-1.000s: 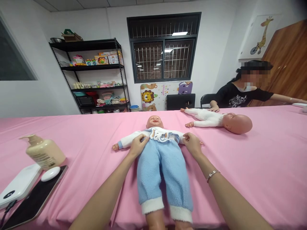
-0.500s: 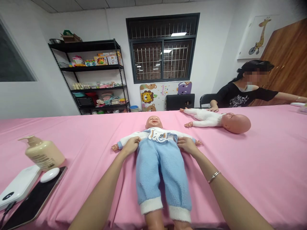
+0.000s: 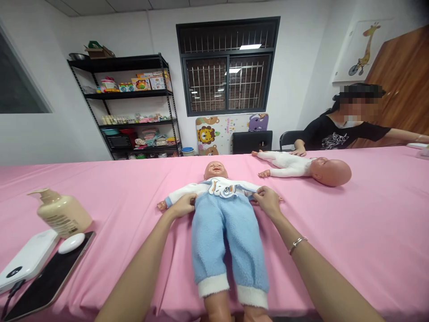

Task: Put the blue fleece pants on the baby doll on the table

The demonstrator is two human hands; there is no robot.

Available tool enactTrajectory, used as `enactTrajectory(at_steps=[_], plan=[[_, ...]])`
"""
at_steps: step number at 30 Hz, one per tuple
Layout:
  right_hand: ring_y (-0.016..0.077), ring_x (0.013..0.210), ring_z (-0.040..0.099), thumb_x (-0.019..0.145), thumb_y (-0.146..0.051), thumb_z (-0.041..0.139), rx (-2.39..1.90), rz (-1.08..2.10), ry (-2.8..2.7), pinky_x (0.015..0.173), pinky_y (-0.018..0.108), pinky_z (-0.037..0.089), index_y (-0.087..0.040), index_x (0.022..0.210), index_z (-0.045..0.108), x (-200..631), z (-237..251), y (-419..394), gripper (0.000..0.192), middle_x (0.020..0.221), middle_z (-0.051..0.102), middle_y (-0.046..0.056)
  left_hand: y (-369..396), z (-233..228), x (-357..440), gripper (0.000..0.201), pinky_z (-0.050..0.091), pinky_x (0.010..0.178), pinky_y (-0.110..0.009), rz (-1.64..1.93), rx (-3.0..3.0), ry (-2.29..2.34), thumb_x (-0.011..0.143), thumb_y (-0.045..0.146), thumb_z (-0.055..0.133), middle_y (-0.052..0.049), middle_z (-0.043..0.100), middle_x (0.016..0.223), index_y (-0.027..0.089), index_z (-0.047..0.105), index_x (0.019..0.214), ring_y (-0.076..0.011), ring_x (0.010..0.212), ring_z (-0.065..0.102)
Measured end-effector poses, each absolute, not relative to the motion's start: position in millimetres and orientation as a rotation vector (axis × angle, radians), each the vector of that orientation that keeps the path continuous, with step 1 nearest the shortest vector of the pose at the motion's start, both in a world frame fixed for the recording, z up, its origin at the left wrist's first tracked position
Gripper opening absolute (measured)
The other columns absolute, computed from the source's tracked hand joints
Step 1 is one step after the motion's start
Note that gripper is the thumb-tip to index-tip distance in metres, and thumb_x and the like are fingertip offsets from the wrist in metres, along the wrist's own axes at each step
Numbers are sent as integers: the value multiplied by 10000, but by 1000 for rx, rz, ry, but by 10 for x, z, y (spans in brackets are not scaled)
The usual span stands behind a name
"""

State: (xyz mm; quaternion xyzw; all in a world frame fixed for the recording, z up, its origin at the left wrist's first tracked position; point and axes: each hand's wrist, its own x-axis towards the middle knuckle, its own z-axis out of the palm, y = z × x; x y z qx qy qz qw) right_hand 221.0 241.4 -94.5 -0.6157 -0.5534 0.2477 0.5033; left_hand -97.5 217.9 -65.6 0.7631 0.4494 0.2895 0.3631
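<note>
A baby doll (image 3: 215, 170) lies on its back with its head away from me. It wears a white top (image 3: 189, 191) with an animal-face patch and fluffy blue trousers (image 3: 208, 237) with white cuffs. My left hand (image 3: 183, 205) is closed at the left side of the doll's waist, its fingertips on the clothing there. On the other side my right hand (image 3: 269, 202) pinches the top's hem and holds it out from the body, partly hiding the doll's arm. A silver bracelet (image 3: 297, 245) circles my right wrist.
A second doll (image 3: 291, 165) in white lies at the back right, with a seated person's hand (image 3: 300, 148) beside it. At left on the pink tablecloth (image 3: 127, 232) are a pump bottle (image 3: 65, 212), a white power bank (image 3: 28, 259), a phone (image 3: 50, 281) and a white oval case (image 3: 71, 243).
My right hand has moved outward and slightly up from the doll's waist, drawing the hem of the top with it. My left hand stays at the waist.
</note>
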Motion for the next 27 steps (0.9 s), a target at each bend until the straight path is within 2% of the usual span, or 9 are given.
enactTrajectory(at_steps=[3, 8, 13, 19, 22, 27], plan=[[118, 402, 510, 612, -298, 628, -1311, 814, -1283, 381, 205, 360, -185, 779, 454, 2122, -890, 2359, 266, 497, 556, -37, 2159, -626, -973, 82, 359, 592, -239, 807, 1910, 1172, 587, 153, 432, 26, 472, 666, 158, 468, 660, -117, 630, 430], [125, 599, 574, 642, -449, 658, -1170, 1119, -1396, 570, 246, 467, -131, 730, 551, 2036, -660, 2190, 346, 666, 628, 47, 2141, -591, -924, 151, 351, 579, -239, 918, 1679, 1139, 702, 291, 440, 27, 461, 662, 151, 497, 700, -110, 609, 408], [113, 637, 530, 611, -396, 705, -1051, 1226, -1602, 562, 232, 414, -145, 991, 576, 2123, -639, 2182, 474, 697, 587, -4, 2141, -595, -887, 193, 331, 550, -230, 907, 1694, 1185, 706, 346, 460, 31, 443, 649, 157, 494, 688, -108, 595, 385], [85, 491, 412, 573, -357, 666, -1138, 910, -1451, 485, 226, 316, -129, 869, 561, 2106, -883, 2373, 388, 521, 455, -62, 2155, -594, -867, 174, 362, 645, -267, 958, 1870, 1291, 712, 330, 413, 18, 464, 676, 175, 458, 649, -138, 660, 410], [90, 503, 419, 596, -362, 631, -1141, 932, -1535, 486, 227, 297, -132, 790, 570, 2071, -960, 2408, 307, 539, 483, -40, 2174, -604, -827, 201, 363, 720, -284, 1019, 1883, 1321, 739, 355, 366, 10, 468, 703, 185, 437, 657, -154, 721, 428], [127, 552, 486, 618, -408, 580, -1174, 995, -1435, 506, 245, 337, -151, 752, 560, 2098, -1020, 2455, 290, 604, 569, 7, 2140, -612, -759, 298, 307, 577, -267, 883, 2036, 1542, 765, 404, 373, 34, 370, 567, 191, 349, 558, -130, 580, 371]])
